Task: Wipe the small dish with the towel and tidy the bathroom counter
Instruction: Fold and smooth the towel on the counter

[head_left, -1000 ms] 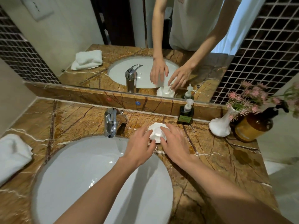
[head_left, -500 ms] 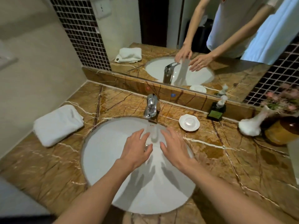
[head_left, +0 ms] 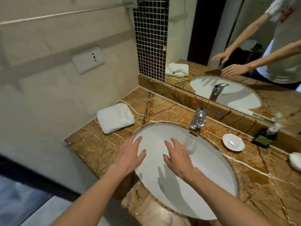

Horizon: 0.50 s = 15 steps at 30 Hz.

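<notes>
I note left hand (head_left: 130, 156) and right hand (head_left: 178, 156) spread, empty, over the sink (head_left: 211, 185), towel (head_left: 115, 117) on worktop (head_left: 91, 144) beyond left hand, dish (head_left: 233, 142) right of right hand, near tap (head_left: 199, 119).

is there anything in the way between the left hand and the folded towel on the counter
Nothing visible. The left hand is open and empty above the sink's left rim, and only bare marble counter lies between it and the folded white towel at the back left.
</notes>
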Tool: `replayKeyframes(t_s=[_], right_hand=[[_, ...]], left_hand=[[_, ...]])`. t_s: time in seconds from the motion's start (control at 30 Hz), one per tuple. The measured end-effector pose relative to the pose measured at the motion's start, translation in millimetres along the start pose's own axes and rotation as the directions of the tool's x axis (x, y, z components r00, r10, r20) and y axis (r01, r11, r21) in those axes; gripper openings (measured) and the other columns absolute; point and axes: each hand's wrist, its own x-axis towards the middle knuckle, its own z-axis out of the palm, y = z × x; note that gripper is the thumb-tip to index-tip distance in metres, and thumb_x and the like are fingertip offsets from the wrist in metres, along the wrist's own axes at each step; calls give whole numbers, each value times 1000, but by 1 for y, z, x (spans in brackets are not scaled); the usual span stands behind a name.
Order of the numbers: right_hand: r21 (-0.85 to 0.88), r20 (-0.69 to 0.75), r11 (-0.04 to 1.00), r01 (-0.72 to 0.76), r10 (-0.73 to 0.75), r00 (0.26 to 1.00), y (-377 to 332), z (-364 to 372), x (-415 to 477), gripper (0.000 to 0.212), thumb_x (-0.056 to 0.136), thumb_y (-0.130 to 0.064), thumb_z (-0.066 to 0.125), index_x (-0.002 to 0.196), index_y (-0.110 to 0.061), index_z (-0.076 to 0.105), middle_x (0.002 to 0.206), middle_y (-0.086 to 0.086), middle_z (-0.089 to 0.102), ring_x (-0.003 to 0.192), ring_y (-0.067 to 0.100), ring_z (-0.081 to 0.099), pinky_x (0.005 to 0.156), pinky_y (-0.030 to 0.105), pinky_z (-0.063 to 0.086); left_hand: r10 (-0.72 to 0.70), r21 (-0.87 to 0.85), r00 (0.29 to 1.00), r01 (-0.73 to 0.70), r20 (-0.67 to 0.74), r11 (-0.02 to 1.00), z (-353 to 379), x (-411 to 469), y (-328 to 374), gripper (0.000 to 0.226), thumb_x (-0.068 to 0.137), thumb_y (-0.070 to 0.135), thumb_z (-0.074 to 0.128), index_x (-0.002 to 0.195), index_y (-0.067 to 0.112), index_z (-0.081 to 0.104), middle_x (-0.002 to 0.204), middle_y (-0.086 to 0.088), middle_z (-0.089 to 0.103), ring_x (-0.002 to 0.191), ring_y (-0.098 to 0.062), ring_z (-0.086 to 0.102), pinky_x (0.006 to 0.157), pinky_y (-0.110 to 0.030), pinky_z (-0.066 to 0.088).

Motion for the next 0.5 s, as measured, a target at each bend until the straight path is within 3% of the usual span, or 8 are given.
replayKeyframes(t_s=[0.3, 0.5], right_hand=[[-2, 35, 977, 213, -213, 977, -59, 12, 47, 51, 96, -28, 44, 144, -13, 33, 152, 22, 31, 140, 34, 28, 112, 39, 26], [6, 67, 973, 233, -232, 970, -81, 21, 79, 50, 94, -27, 47, 141, -12, 38, 148, 22, 36, 134, 37, 36, 109, 40, 32]], left_hand=[[-162, -37, 980, 158, -113, 987, -34, -20, -50, 52, 91, 35, 46, 139, 17, 39, 147, -11, 39, 134, -27, 37, 111, -45, 33], [-287, -43, 952, 283, -109, 958, -42, -23, -85, 57, 94, 36, 44, 147, 22, 27, 154, -13, 29, 140, -30, 29, 114, -47, 27]])
